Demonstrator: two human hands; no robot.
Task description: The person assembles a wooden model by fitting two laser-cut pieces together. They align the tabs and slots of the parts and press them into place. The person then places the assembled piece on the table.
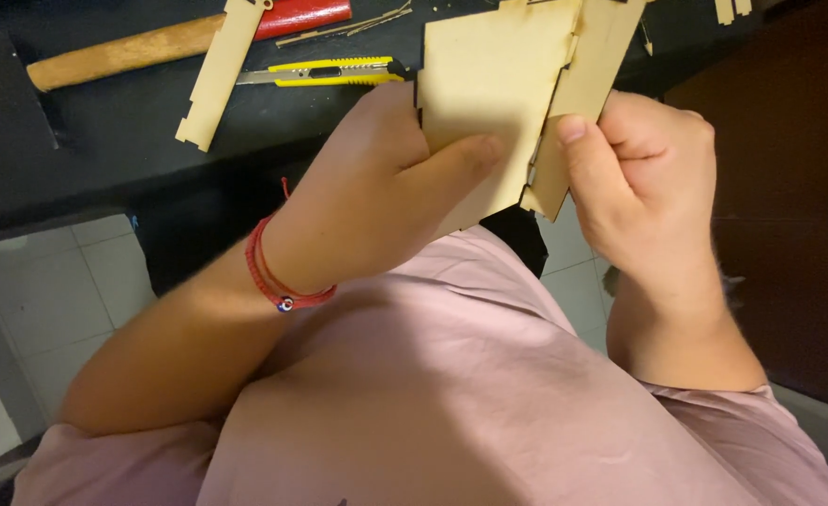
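Pale plywood: a thin notched strip (219, 70) lies flat on the black tabletop (104, 141), just beside a yellow utility knife (325, 72).
Behind them: a wooden handle (123, 52) runs to a red tool head (303, 16); thin wood slivers (348, 26) lie near it.
In the way: the left hand (376, 192) covers the lower left of the wooden panel assembly (517, 89).
Assembly: two flat, light tan panels with toothed, laser-cut edges, meeting at an angle, held up over the table edge above the pink shirt (451, 394).
Left hand: clamped on the front panel, thumb across its face; a red cord bracelet (278, 276) circles the wrist.
Right hand (643, 178): closed on the side panel, thumb pressed to its edge.
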